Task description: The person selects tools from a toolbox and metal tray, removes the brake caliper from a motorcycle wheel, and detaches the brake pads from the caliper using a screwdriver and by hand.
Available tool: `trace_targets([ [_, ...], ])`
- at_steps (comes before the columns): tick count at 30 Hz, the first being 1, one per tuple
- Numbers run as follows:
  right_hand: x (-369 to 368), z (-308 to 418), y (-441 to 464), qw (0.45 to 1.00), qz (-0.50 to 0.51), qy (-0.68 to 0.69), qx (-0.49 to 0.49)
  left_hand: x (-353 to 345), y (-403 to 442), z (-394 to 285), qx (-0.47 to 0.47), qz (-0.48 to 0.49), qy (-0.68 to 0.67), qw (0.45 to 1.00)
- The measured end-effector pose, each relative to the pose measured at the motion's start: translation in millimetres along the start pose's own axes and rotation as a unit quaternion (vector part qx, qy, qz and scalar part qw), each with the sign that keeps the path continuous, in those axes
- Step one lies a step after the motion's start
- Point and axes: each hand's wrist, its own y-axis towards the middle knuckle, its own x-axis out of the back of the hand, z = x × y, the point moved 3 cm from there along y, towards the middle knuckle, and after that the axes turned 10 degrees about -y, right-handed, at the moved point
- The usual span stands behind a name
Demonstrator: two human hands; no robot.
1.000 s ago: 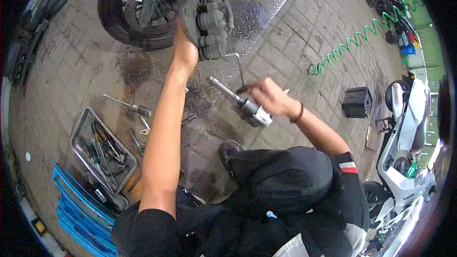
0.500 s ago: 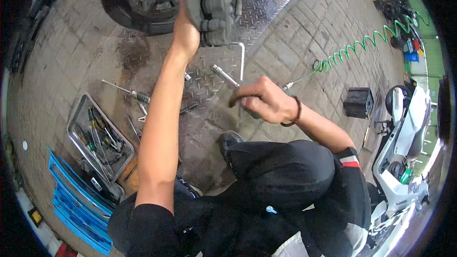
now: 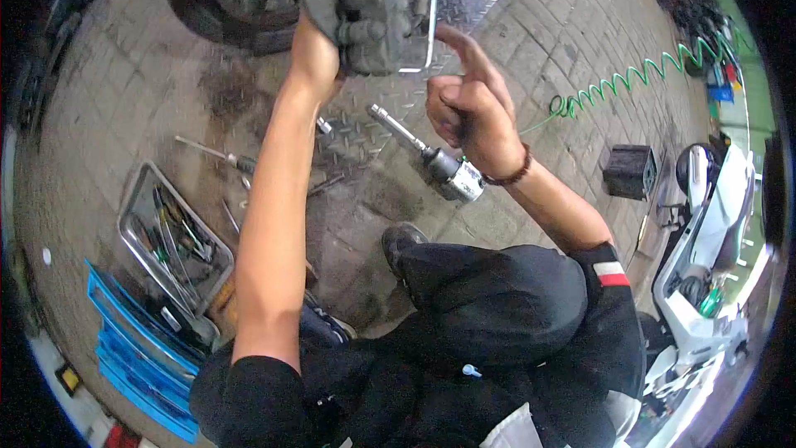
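Observation:
At the top of the view, my left hand [image 3: 317, 58] is closed around a dark brake caliper [image 3: 365, 21]; its fingers are hidden behind the body. An L-shaped hex key [image 3: 433, 8] is at the caliper's lower right, its long arm pointing up. Beside the key is my right hand [image 3: 481, 108], index finger stretched to the long arm and seemingly touching it, the other fingers curled and holding nothing visible. Below that hand, an impact wrench [image 3: 452, 174] with a long socket extension lies on the floor.
A metal tray [image 3: 137, 236] of hand tools stands at the left, by blue plastic parts [image 3: 137, 365]. A motorcycle wheel [image 3: 186, 0] is at the top left. A green coiled air hose [image 3: 630, 79] runs right, past a black box [image 3: 628, 172] and a white scooter [image 3: 692, 282].
The hex key's long arm has swung from pointing down to pointing up. My right hand has moved up and right, uncovering the impact wrench. The caliper has shifted slightly up and left.

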Motion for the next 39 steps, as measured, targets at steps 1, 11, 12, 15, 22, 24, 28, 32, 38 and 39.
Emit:
trace_targets([
  [1, 0, 0, 0, 1.0, 0.008, 0.002, -0.011, 2, -1, 2, -0.004, -0.004, 0.008, 1.0],
  [11, 55, -58, -2, 0.853, 0.123, -0.507, 0.033, 9, 7, 10, 0.015, 0.018, -0.009, 1.0],
  [12, 65, -57, 7, 0.845, 0.094, -0.527, 0.018, 8, 5, 9, 0.009, -0.014, 0.002, 1.0],
  [15, 69, -33, 20, 0.856, 0.013, -0.495, 0.15, 6, 5, 6, -0.002, -0.027, 0.024, 0.999],
  [22, 12, 11, 32, 0.882, 0.105, -0.456, 0.057, -10, -10, 26, -0.076, -0.043, 0.084, 0.993],
  [24, 3, 5, 32, 0.82, 0.072, -0.556, 0.119, -20, -13, 34, -0.124, -0.042, 0.062, 0.989],
  [28, 39, -22, 51, 0.756, 0.036, -0.629, 0.177, -10, 7, 46, -0.148, -0.061, -0.086, 0.983],
  [32, 40, 4, 48, 0.712, 0.099, -0.652, 0.241, -1, 19, 56, -0.2, -0.057, -0.125, 0.97],
  [38, 41, 37, 42, 0.697, 0.188, -0.656, 0.221, -20, -6, 13, -0.214, -0.028, -0.155, 0.964],
  [39, 35, 39, 39, 0.749, 0.173, -0.627, 0.124, -19, -8, 13, -0.198, -0.032, -0.171, 0.965],
])
